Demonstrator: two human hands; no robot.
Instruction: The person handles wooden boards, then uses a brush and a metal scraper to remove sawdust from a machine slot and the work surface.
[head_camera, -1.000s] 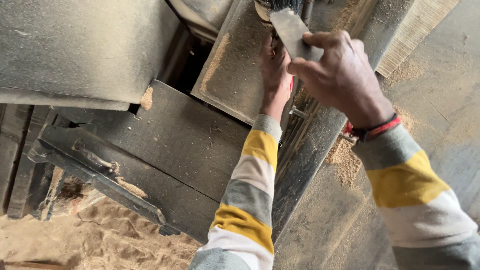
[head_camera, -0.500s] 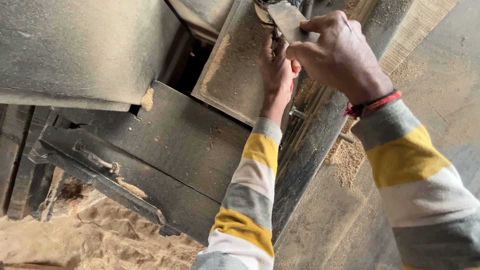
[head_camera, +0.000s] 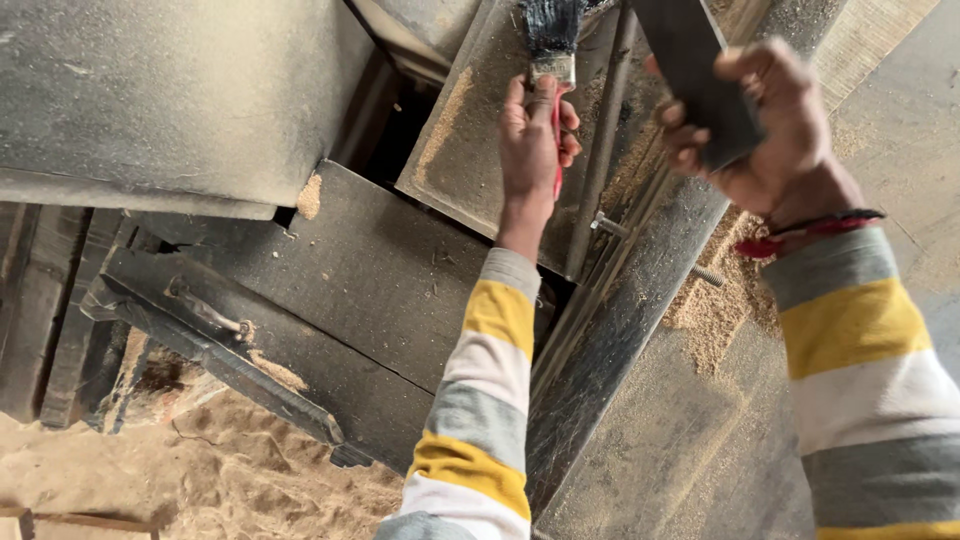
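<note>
Sawdust lies everywhere — drifted on the floor (head_camera: 120, 480) at lower left and heaped in a pale pile (head_camera: 715, 305) on the grey machine bed (head_camera: 640, 440) at right.

Fingers of the left hand (head_camera: 535, 135) are clenched round the red handle of a paintbrush (head_camera: 552, 50), thumb and knuckles wrapped tight just below the metal ferrule. The brush stands nearly upright in the view, its long axis running up and away from the wrist, with the dark bristles pointing toward the top edge of the frame and resting over a dusty, tilted metal plate (head_camera: 470, 140). From that hand a sleeve striped yellow, white and grey runs down to the bottom edge.

The right hand (head_camera: 760, 135) grasps a flat dark metal piece (head_camera: 695, 70), fingers curled over its lower end; the piece slants up and to the left, its top cut off by the frame. A red band (head_camera: 800, 232) circles that wrist above a matching striped sleeve.

Between the two hands a thin steel rod (head_camera: 600, 160) runs down beside the plate — a small bolt (head_camera: 610, 226) juts from it. Dark dusty panels (head_camera: 370, 280) of the machine fill the left half.
</note>
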